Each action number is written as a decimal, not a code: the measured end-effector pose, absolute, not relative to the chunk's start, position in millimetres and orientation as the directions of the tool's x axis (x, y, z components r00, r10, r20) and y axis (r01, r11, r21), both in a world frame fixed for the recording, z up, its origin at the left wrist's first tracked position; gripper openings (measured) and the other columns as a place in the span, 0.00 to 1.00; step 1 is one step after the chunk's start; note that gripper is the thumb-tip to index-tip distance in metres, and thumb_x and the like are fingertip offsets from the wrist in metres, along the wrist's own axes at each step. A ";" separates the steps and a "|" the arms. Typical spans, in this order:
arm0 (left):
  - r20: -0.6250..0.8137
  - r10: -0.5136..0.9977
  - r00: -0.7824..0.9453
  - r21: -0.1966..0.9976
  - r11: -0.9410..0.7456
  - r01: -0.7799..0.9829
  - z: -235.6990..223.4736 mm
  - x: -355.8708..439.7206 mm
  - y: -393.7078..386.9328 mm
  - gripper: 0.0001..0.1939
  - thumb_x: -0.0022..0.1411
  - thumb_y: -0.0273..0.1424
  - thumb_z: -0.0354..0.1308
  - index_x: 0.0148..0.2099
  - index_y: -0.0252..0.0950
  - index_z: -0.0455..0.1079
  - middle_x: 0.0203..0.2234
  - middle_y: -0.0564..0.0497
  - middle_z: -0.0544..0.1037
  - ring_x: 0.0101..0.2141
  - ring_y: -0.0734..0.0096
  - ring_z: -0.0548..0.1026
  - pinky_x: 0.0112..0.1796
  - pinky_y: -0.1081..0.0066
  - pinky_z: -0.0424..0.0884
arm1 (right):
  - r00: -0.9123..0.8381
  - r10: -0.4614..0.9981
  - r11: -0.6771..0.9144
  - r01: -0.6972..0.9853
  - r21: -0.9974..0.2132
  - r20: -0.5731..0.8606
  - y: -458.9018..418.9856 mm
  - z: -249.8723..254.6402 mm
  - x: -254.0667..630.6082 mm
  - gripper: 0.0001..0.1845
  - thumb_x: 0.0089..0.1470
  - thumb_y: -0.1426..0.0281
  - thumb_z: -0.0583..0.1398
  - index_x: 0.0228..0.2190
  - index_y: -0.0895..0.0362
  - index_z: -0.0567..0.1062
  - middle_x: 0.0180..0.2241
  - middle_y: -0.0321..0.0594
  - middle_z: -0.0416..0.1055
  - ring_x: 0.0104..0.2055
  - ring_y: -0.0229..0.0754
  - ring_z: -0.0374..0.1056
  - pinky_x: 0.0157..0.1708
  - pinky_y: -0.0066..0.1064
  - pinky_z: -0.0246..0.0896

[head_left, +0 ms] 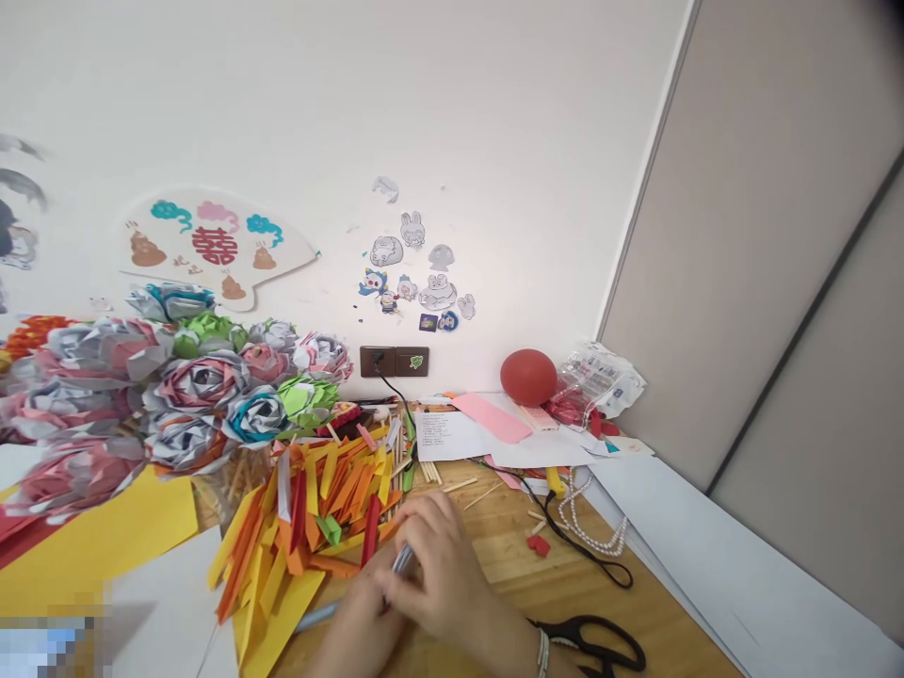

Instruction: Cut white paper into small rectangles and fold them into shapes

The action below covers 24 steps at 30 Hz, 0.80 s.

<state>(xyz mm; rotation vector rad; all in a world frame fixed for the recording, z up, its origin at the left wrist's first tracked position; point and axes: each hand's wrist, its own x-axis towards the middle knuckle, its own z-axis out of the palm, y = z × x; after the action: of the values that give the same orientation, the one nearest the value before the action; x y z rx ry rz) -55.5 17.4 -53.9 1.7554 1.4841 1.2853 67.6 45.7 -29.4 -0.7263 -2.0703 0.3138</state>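
Note:
My two hands are together over the front of the wooden table. My right hand [452, 570], with a bracelet at the wrist, curls its fingers over the top of my left hand [367, 603]. Between them a narrow grey-white piece [404, 558] shows, looking like folded paper; the rest of it is hidden by the fingers. My left fingers are partly covered but closed around it. Beside my left wrist lies a light blue strip [315, 617]. A heap of folded orange and yellow paper strips [346, 480] spreads just left of the hands.
Folded paper flowers [201, 381] crowd the left. Black-handled scissors [600, 640] lie by my right wrist. Behind are a red balloon [528, 378], a pink paper piece [492, 418], a black cable [575, 544] and a bead string [593, 532]. White sheets [699, 556] line the right edge.

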 end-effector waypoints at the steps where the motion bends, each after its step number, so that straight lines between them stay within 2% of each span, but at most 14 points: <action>1: 0.315 0.949 -0.019 0.838 -0.268 0.475 -54.2 -56.9 18.1 0.13 0.48 0.31 0.51 0.35 0.37 0.74 0.35 0.47 0.81 0.36 0.58 0.77 0.40 0.66 0.73 | -0.364 0.669 0.742 0.371 -0.558 0.648 49.3 -33.4 67.2 0.06 0.51 0.66 0.55 0.27 0.56 0.64 0.33 0.40 0.65 0.38 0.45 0.59 0.40 0.37 0.55; 4: 0.239 0.971 0.014 0.826 -0.211 0.523 -54.7 -64.7 23.3 0.15 0.48 0.32 0.51 0.38 0.38 0.74 0.36 0.47 0.81 0.38 0.56 0.77 0.42 0.62 0.71 | -0.142 0.881 0.473 0.267 -0.839 0.452 65.6 -50.8 68.5 0.08 0.52 0.67 0.51 0.23 0.55 0.62 0.25 0.35 0.61 0.30 0.40 0.58 0.32 0.31 0.54; 6: 0.211 0.977 -0.043 0.825 -0.154 0.543 -55.5 -71.1 27.4 0.14 0.48 0.33 0.52 0.37 0.39 0.74 0.35 0.48 0.81 0.38 0.56 0.77 0.43 0.61 0.70 | -0.057 0.954 0.300 0.159 -0.940 0.295 76.7 -62.5 70.1 0.11 0.49 0.65 0.53 0.20 0.55 0.60 0.21 0.32 0.57 0.26 0.39 0.55 0.27 0.29 0.51; 8: 0.225 0.966 -0.127 0.836 -0.124 0.534 -58.1 -75.7 31.2 0.13 0.46 0.34 0.53 0.35 0.39 0.73 0.35 0.48 0.80 0.39 0.55 0.76 0.44 0.60 0.69 | -0.023 0.970 0.245 0.102 -0.964 0.244 84.0 -70.2 70.5 0.11 0.47 0.65 0.52 0.18 0.54 0.58 0.19 0.30 0.54 0.24 0.38 0.54 0.25 0.28 0.50; 11: 0.282 0.940 -0.190 0.857 -0.157 0.491 -65.5 -76.6 35.6 0.14 0.43 0.33 0.53 0.35 0.39 0.70 0.35 0.47 0.79 0.41 0.54 0.75 0.46 0.58 0.67 | -0.020 0.966 0.259 0.055 -0.964 0.258 84.7 -73.7 67.0 0.11 0.48 0.63 0.52 0.19 0.54 0.60 0.20 0.31 0.57 0.25 0.38 0.56 0.26 0.28 0.53; 16: 0.291 0.893 -0.344 0.903 -0.137 0.407 -75.8 -67.8 38.6 0.23 0.43 0.38 0.54 0.43 0.35 0.64 0.36 0.44 0.77 0.42 0.52 0.74 0.48 0.53 0.66 | 0.006 0.958 0.285 0.026 -0.958 0.285 75.6 -72.0 59.7 0.10 0.49 0.63 0.53 0.22 0.56 0.65 0.22 0.33 0.63 0.28 0.39 0.60 0.29 0.28 0.56; 20: 0.318 0.900 -0.299 0.892 -0.178 0.415 -78.1 -65.1 36.4 0.19 0.45 0.37 0.54 0.41 0.36 0.66 0.40 0.43 0.77 0.46 0.51 0.73 0.49 0.52 0.64 | 0.038 0.952 0.304 0.032 -0.952 0.305 74.2 -72.9 58.5 0.12 0.51 0.62 0.52 0.21 0.55 0.64 0.22 0.34 0.62 0.27 0.40 0.59 0.28 0.28 0.57; 24: 0.371 0.911 -0.180 0.848 -0.253 0.465 -79.2 -70.6 33.7 0.11 0.48 0.31 0.53 0.36 0.37 0.69 0.35 0.46 0.78 0.41 0.54 0.75 0.45 0.57 0.69 | 0.042 0.949 0.310 0.054 -0.949 0.312 74.3 -74.6 57.9 0.12 0.49 0.63 0.52 0.19 0.54 0.60 0.20 0.33 0.59 0.25 0.39 0.57 0.26 0.28 0.54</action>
<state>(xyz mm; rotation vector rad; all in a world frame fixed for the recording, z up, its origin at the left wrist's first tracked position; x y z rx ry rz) -70.6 33.7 -79.2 1.6686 1.5822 1.4230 57.9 74.3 -74.6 -1.0284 -1.3392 0.9152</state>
